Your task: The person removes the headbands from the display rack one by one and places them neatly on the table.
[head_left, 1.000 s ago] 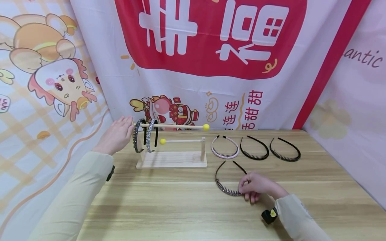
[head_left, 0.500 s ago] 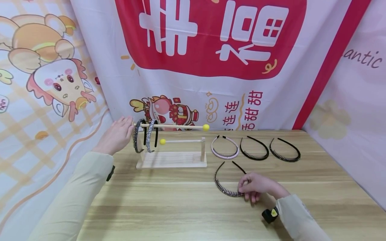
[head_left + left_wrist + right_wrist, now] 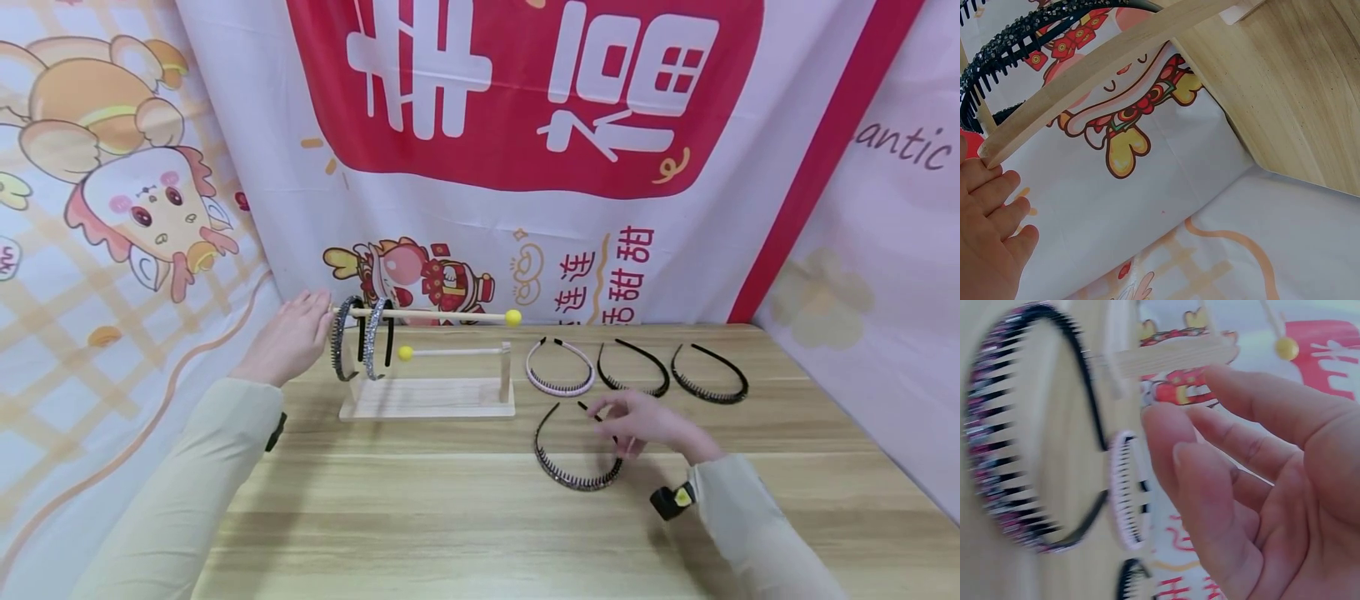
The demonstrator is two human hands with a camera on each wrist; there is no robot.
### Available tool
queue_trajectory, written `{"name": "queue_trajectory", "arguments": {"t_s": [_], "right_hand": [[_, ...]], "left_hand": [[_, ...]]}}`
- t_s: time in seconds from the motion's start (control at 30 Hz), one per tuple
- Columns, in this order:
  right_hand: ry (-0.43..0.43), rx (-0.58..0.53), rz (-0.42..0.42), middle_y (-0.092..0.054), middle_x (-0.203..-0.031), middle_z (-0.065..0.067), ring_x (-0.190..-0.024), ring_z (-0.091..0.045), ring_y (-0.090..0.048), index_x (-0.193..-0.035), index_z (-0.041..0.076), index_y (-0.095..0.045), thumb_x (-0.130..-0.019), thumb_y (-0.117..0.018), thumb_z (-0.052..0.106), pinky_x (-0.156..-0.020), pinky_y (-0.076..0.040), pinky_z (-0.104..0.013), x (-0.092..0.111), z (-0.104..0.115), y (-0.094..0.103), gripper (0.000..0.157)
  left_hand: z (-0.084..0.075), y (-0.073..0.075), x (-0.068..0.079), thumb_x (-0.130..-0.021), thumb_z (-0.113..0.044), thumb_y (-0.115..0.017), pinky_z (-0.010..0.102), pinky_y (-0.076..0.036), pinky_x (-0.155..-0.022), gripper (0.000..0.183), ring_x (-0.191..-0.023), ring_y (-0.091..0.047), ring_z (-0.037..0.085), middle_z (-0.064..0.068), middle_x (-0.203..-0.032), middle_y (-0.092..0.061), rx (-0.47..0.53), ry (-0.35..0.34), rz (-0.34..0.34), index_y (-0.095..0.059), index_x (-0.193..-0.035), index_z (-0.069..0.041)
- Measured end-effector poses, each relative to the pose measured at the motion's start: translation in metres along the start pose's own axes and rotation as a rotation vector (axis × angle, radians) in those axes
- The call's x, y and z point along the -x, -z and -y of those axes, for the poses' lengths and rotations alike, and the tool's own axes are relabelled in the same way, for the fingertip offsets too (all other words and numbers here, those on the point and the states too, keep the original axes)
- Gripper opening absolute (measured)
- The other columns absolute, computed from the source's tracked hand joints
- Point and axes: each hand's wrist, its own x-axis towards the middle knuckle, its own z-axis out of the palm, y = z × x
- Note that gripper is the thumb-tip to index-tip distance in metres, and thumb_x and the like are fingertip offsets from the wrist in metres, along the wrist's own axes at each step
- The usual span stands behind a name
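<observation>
My left hand [image 3: 288, 337] rests against the left end of the wooden stand [image 3: 427, 408], its fingers fairly straight by the top of the post [image 3: 1085, 81]. Two glittery toothed headbands hang on the upper rod: a dark one [image 3: 337, 343] and a silver one [image 3: 370, 342]. Over the right side of a rhinestone headband [image 3: 573, 482] on the table hovers my right hand [image 3: 643, 423]. Its fingers are loosely bent with nothing between them in the right wrist view, where the sparkly headband [image 3: 984, 437] lies apart from them.
Behind the rhinestone headband lie a pink headband [image 3: 558, 390], a black one [image 3: 660, 372] and a dark one [image 3: 738, 387] in a row. Yellow balls cap the upper rod [image 3: 513, 317] and lower rod [image 3: 405, 353]. Printed cloth [image 3: 465, 200] encloses the table [image 3: 420, 517].
My right hand has come off the rhinestone headband's front right edge and moved up and away from it. The headband stays on the table. My left hand has not moved.
</observation>
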Motion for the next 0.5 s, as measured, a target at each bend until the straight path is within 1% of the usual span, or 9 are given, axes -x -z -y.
{"name": "queue_trajectory", "arguments": {"t_s": [0.1, 0.17, 0.27, 0.37, 0.5], "right_hand": [[0.023, 0.007, -0.036, -0.060, -0.086, -0.017, -0.064, -0.032, -0.061, -0.116, 0.003, -0.055, -0.086, -0.065, 0.019, -0.057, -0.055, -0.047, -0.007, 0.016, 0.008, 0.036], [0.048, 0.012, -0.061, -0.060, -0.086, -0.015, -0.066, -0.033, -0.061, -0.117, 0.003, -0.055, -0.087, -0.064, 0.016, -0.059, -0.055, -0.048, -0.012, 0.028, 0.012, 0.034], [0.081, 0.042, -0.102, -0.061, -0.087, -0.014, -0.066, -0.031, -0.061, -0.118, 0.002, -0.055, -0.088, -0.062, 0.013, -0.058, -0.056, -0.043, -0.019, 0.045, 0.017, 0.032], [0.113, 0.068, -0.131, -0.060, -0.094, -0.015, -0.068, -0.031, -0.062, -0.120, 0.001, -0.054, -0.088, -0.062, 0.013, -0.058, -0.056, -0.040, -0.026, 0.061, 0.021, 0.035], [0.142, 0.077, -0.149, -0.059, -0.103, -0.018, -0.070, -0.032, -0.063, -0.122, 0.002, -0.053, -0.089, -0.062, 0.016, -0.060, -0.056, -0.041, -0.037, 0.080, 0.024, 0.037]], "left_hand": [[0.000, 0.000, 0.000, -0.102, -0.023, -0.022, 0.053, -0.008, -0.109, 0.052, -0.131, -0.014, 0.046, 0.032, -0.142, -0.021, 0.006, 0.000, -0.005, -0.021, -0.138, 0.013], [0.001, -0.001, 0.000, -0.102, -0.024, -0.022, 0.052, -0.008, -0.109, 0.052, -0.132, -0.014, 0.046, 0.031, -0.142, -0.021, 0.012, 0.002, -0.009, -0.022, -0.138, 0.013], [0.001, -0.001, 0.000, -0.102, -0.024, -0.023, 0.052, -0.007, -0.109, 0.052, -0.132, -0.014, 0.045, 0.030, -0.143, -0.021, 0.017, 0.010, -0.011, -0.022, -0.139, 0.013], [0.000, -0.001, 0.000, -0.102, -0.024, -0.023, 0.051, -0.006, -0.109, 0.052, -0.132, -0.013, 0.045, 0.030, -0.143, -0.021, 0.015, 0.012, -0.009, -0.022, -0.139, 0.012], [0.001, 0.000, 0.000, -0.102, -0.024, -0.023, 0.052, -0.007, -0.109, 0.052, -0.132, -0.014, 0.046, 0.031, -0.142, -0.022, 0.010, 0.008, -0.007, -0.022, -0.139, 0.013]]}}
